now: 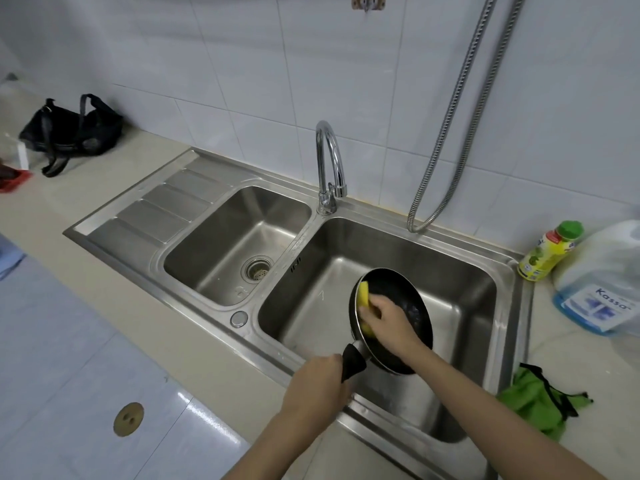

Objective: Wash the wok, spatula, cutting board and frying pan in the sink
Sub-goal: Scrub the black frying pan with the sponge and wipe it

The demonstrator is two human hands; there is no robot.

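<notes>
Two hands are at work over the sink (512, 268), and the frying pan (408, 296) sits tilted inside the larger basin, just right of the faucet (329, 161). Left hand (315, 386) is wrapped tight around the black handle (353, 362), which looks the sensible place to hold: stiff, likely grippier than the rim when wet. Right hand (388, 320) pinches a yellow sponge (364, 297) against the dark inner surface. My read: the pan is rigid and fairly light, probably slick with water, so the handle grip matters. The sponge looks soft and squashy. Right of the faucet, on the counter, a jug (602, 278) reads "Kassa"; the bottle (547, 252) beside it has a label too small to make out.
</notes>
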